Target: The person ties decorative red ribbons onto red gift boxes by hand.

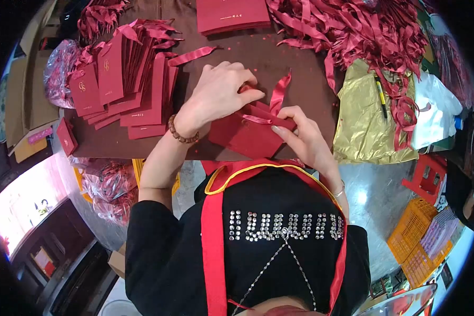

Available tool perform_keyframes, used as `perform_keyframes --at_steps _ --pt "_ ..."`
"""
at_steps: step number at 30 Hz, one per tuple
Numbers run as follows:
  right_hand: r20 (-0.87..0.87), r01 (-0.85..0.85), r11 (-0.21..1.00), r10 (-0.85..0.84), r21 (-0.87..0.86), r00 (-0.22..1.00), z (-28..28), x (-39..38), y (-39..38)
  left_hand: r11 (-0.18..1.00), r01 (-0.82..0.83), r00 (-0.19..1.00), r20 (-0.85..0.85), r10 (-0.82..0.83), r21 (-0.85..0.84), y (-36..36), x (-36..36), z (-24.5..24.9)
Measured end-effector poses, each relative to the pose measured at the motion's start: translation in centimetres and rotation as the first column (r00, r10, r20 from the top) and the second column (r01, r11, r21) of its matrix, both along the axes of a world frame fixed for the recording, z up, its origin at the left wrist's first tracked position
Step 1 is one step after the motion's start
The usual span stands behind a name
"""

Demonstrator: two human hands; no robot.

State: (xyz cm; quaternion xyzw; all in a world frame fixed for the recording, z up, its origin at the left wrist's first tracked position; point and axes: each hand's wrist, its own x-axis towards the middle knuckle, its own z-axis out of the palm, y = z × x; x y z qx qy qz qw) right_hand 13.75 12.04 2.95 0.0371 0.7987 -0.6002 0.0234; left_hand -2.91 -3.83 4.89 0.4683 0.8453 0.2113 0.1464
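A red paper bag (250, 138) is held low over the brown table, its opening towards the top of the view. My right hand (306, 138) grips its right edge between thumb and fingers. My left hand (224, 92), with a beaded bracelet on the wrist, is bent over the bag's upper left side, fingers curled and closed on a bit of red ribbon near the opening. A red ribbon (280, 94) rises from the bag between my hands, and another short loop lies across its front.
Finished-looking red bags (110, 73) lie fanned at the left. A red stack (231, 16) sits at the back. Loose ribbons (353, 31) heap at the back right, above gold wrapping (358, 116) with a yellow-black pen (381, 97). Orange crates (413, 226) stand lower right.
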Motion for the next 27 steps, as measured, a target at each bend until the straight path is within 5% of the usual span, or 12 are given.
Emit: perform_keyframes --at_steps 3,5,6,8,9,10,13,17,19,22,23,27 --pt "-0.014 0.008 1.000 -0.008 0.012 1.000 -0.2 0.0 -0.1 1.000 0.007 0.983 0.183 -0.005 -0.015 -0.4 -0.7 0.0" --pt "-0.032 -0.005 1.000 0.005 0.001 0.999 -0.8 0.0 0.0 0.973 -0.163 0.700 0.714 -0.002 0.163 -0.6 -1.3 -1.5" --pt "-0.052 -0.017 1.000 0.016 -0.010 0.999 -1.2 0.0 0.1 0.972 -0.165 0.701 0.713 -0.001 0.164 -0.6 -1.3 -1.6" --pt "0.042 0.002 0.993 0.003 -0.121 0.999 -1.4 0.2 0.1 0.701 -0.530 0.498 0.844 -0.199 0.477 -0.4 -1.5 -1.8" --pt "0.138 0.032 0.973 0.000 -0.227 0.990 -1.4 0.3 0.0 0.589 -0.676 0.369 0.895 -0.251 0.443 -1.1 -2.2 -3.7" --pt "0.137 0.031 0.974 0.000 -0.225 0.991 -1.3 0.2 0.0 0.587 -0.676 0.370 0.894 -0.253 0.445 -1.3 -2.0 -4.4" --pt "0.224 0.106 0.956 -0.044 -0.272 0.974 -1.1 0.1 0.2 0.504 -0.809 0.067 0.901 -0.430 0.301 -1.7 -1.4 -5.5" --pt "0.247 0.099 0.947 -0.022 -0.305 0.969 -1.4 -0.3 0.1 0.581 -0.784 0.055 0.956 -0.287 0.220 -1.9 -1.8 -4.9" --pt "0.249 0.117 0.938 -0.034 -0.326 0.968 -1.7 -0.6 0.1 0.593 -0.783 0.237 0.972 0.004 0.188 -1.6 -1.2 -3.5" --pt "0.259 0.209 0.915 -0.121 -0.345 0.958 -2.2 -0.4 0.5 0.640 -0.733 0.311 0.950 0.013 0.231 -2.9 0.2 -3.8" --pt "0.264 0.222 0.898 -0.125 -0.379 0.956 -2.1 -0.5 0.4 0.754 -0.629 0.364 0.929 0.071 0.189 -3.3 0.5 -3.5" --pt "0.352 0.190 0.888 -0.034 -0.419 0.935 -1.1 -0.9 0.7 0.818 -0.546 0.330 0.944 0.011 0.182 -3.7 1.2 -4.2"
